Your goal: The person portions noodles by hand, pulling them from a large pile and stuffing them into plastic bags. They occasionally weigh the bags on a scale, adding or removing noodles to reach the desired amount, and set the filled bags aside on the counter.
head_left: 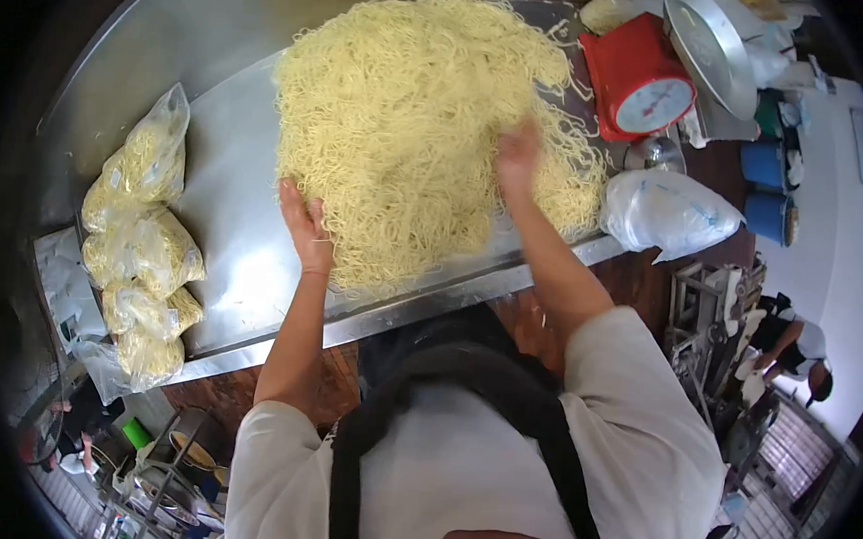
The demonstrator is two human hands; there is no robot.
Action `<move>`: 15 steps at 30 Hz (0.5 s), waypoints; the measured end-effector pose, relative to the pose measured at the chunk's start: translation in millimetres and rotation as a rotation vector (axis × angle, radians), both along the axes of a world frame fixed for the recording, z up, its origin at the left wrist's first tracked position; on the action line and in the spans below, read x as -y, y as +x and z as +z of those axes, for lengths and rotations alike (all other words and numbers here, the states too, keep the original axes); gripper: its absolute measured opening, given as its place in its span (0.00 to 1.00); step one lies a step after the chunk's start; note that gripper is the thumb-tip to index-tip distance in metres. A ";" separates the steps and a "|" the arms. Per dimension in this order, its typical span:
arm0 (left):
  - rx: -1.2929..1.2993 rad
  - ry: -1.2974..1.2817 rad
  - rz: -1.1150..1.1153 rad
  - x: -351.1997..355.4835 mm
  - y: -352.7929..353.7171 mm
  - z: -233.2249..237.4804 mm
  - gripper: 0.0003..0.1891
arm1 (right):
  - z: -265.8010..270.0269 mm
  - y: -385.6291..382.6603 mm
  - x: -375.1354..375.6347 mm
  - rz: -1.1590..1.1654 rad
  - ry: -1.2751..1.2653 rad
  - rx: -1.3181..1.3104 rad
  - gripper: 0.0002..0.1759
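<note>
A large heap of pale yellow noodles (400, 121) is spread over the steel table in front of me. At the heap's near left edge is my left hand (304, 226), fingers apart and against the noodles. On the right side, between the main heap and a thinner spread of noodles (568, 184), my right hand (518, 162) is smeared by motion. Its fingers are blurred against the noodles, and I cannot tell whether they grip any strands.
Several bags of noodles (145, 245) line the left of the steel table (236, 191). A red dial scale (637, 80) with a metal pan (711, 50) stands at the back right, near a metal bowl (655, 154) and clear plastic bags (669, 214). Another person (794, 342) is at far right.
</note>
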State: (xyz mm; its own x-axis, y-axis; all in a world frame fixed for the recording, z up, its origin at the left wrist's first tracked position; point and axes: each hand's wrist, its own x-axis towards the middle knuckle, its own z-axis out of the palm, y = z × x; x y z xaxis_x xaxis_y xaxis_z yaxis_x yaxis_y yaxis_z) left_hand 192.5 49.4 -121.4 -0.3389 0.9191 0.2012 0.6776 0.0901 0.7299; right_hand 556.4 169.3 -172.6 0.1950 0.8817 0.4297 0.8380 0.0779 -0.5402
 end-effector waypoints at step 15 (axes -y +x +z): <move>-0.235 -0.112 -0.059 -6.6 4.3 -5.9 0.27 | -2.8 52.6 34.6 -0.269 0.041 0.233 0.28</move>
State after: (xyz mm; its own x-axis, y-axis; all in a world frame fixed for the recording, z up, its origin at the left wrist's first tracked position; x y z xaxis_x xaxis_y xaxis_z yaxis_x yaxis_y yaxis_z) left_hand 196.8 56.0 -127.2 -0.2399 0.9569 0.1636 0.8338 0.1168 0.5395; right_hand 608.9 134.6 -175.5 0.3102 0.7934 0.5237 0.9318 -0.1444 -0.3331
